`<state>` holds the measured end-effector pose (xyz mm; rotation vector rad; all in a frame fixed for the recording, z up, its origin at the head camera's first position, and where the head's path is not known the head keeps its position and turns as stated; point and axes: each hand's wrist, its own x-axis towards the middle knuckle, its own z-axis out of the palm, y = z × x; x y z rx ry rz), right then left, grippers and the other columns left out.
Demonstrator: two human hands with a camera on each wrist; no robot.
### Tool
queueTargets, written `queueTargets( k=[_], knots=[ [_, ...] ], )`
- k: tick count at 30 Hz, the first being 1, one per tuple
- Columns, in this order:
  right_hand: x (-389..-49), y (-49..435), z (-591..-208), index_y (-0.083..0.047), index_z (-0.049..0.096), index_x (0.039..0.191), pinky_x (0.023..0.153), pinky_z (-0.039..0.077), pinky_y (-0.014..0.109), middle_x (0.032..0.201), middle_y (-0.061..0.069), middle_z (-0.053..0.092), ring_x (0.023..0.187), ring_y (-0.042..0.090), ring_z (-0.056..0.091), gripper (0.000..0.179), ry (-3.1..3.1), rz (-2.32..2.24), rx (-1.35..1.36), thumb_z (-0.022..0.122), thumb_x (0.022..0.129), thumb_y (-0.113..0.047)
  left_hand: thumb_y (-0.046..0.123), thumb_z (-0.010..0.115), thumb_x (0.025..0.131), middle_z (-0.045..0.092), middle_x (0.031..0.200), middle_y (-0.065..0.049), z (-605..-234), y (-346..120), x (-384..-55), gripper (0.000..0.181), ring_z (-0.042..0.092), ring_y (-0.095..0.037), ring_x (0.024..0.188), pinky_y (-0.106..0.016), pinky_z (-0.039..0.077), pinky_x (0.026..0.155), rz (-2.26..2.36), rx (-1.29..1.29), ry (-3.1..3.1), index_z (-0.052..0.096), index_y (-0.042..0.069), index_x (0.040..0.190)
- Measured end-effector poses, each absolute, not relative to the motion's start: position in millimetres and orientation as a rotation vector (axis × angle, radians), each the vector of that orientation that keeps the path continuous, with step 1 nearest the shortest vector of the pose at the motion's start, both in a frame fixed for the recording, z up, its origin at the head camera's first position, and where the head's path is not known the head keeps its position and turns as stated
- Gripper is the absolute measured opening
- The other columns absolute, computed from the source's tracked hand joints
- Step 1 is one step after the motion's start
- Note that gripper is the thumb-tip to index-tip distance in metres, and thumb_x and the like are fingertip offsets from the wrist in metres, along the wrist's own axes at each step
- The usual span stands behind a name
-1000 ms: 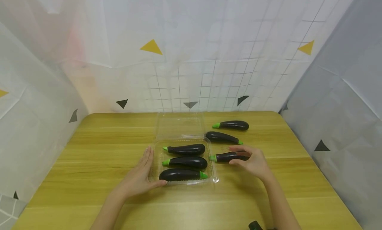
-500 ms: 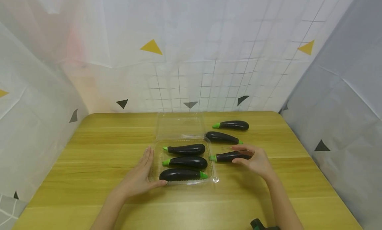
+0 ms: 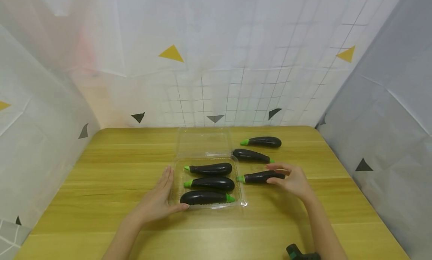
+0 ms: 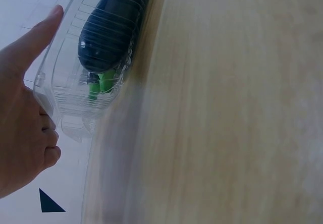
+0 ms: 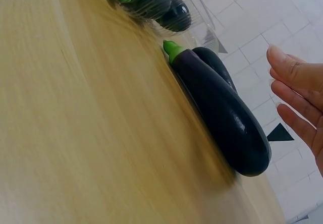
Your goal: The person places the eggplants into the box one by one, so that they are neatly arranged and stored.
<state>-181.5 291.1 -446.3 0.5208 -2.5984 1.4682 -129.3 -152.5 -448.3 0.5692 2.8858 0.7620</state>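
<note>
In the head view, my left hand [image 3: 156, 200] rests against the left side of a clear plastic clamshell container [image 3: 241, 193], its thumb on the front rim and its fingers straight. Three dark eggplants with green stems lie crosswise inside; the front one [image 3: 204, 197] points its stem right. My right hand [image 3: 291, 180] is over the thick end of a loose eggplant [image 3: 258, 177] just right of the container. The right wrist view shows that hand [image 5: 303, 93] apart from this eggplant [image 5: 222, 113], thumb and fingers spread with nothing between them.
The transparent lid [image 3: 203, 142] lies folded back behind the container. Two more loose eggplants lie at the right: one [image 3: 249, 155] by the hinge, another [image 3: 264, 141] farther back. A dark wrist device [image 3: 302, 253] shows at the lower edge. White sheeting [image 3: 216, 91] surrounds the wooden table [image 3: 118, 177].
My right hand has drawn slightly to the right, uncovering more of the nearest loose eggplant's thick end. The left hand, container and eggplants have stayed where they were.
</note>
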Motion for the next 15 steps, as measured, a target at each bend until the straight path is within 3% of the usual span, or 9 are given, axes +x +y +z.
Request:
queueTargets(
  k=[5,15],
  knots=[
    [-185.4,296.4,-450.4,-0.002,0.069,0.112,0.092,0.049,0.048,0.110,0.015,0.070,0.106,0.030,0.063,0.041,-2.623,1.453,0.482,0.083,0.075,-0.015,0.072,0.061,0.076,-0.008,0.159,-0.016,-447.5,-152.3,-129.4,0.122,0.002,-0.035,0.145,-0.057,0.025,0.110,0.760,0.564,2.883,0.001,-0.001,0.153],
    [-188.6,301.2,-454.2,-0.005,0.069,0.115,0.097,0.044,0.054,0.113,0.014,0.069,0.113,0.032,0.060,0.045,-2.691,1.396,0.410,0.083,0.075,-0.020,0.067,0.065,0.078,-0.008,0.159,-0.017,-447.4,-152.7,-129.3,0.120,0.001,-0.035,0.145,-0.057,0.023,0.110,0.769,0.564,2.871,0.000,-0.001,0.153]
  ],
)
